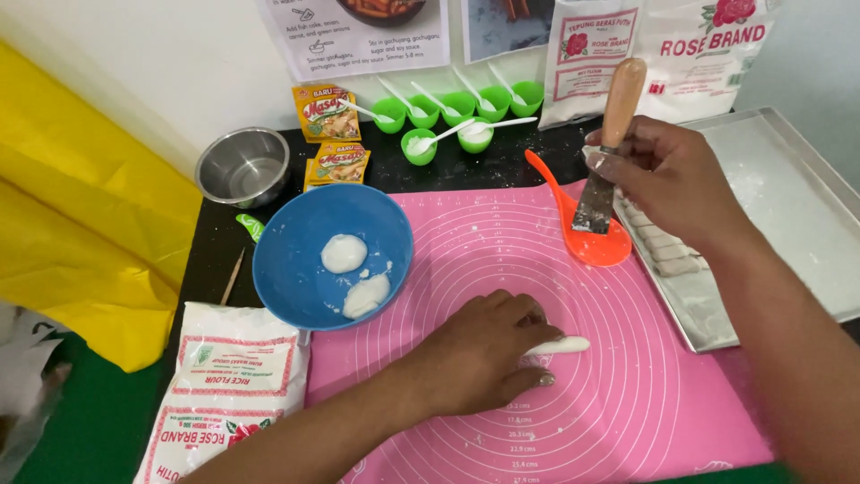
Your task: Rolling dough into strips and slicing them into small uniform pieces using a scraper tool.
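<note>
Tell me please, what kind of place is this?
Probably a home kitchen or cooking-class table set up for dough work: a pink silicone pastry mat, bags of flour, a blue bowl with dough pieces, and a metal tray.
</note>
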